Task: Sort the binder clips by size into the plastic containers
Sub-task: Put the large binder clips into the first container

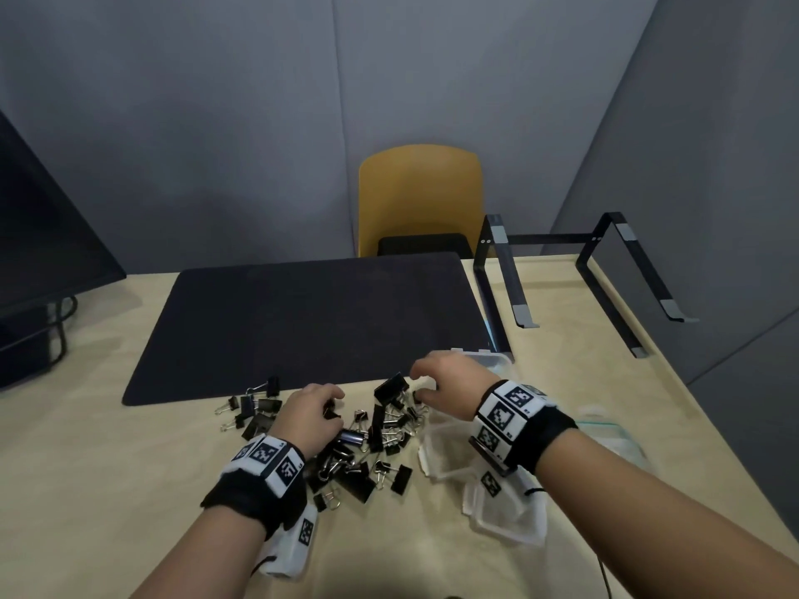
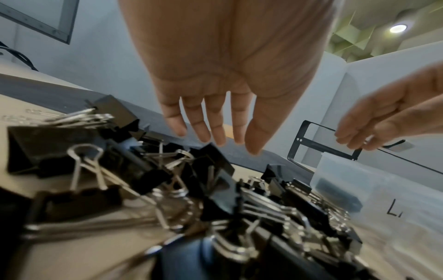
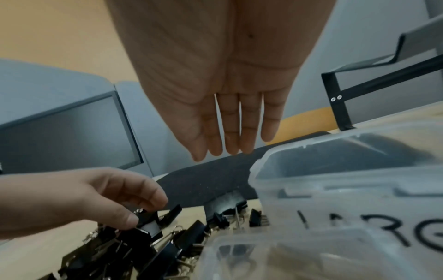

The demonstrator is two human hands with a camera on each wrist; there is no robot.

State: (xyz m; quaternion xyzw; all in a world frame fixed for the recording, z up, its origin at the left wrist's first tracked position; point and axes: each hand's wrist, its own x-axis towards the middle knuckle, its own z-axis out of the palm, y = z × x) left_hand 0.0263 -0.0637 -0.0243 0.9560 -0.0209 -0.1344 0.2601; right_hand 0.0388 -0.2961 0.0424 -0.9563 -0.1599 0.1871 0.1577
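Note:
A heap of black binder clips (image 1: 367, 443) of mixed sizes lies on the wooden table, just in front of a dark mat. My left hand (image 1: 335, 404) reaches into the heap's left part. In the right wrist view its thumb and fingers (image 3: 143, 208) pinch a small binder clip (image 3: 149, 224) at the top of the heap. My right hand (image 1: 417, 384) hovers over the heap's far right end with its fingers (image 3: 227, 147) hanging relaxed and holding nothing. Clear plastic containers (image 1: 449, 456) stand right of the heap. One container (image 3: 335, 191) is hand-lettered "LARG".
A dark mat (image 1: 311, 322) covers the middle of the table. A black laptop stand (image 1: 605, 274) sits at the far right, a monitor (image 1: 43, 252) at the left, a yellow chair (image 1: 419, 196) behind. Another clear container (image 1: 506, 512) and a clear lid (image 1: 614, 430) lie near my right forearm.

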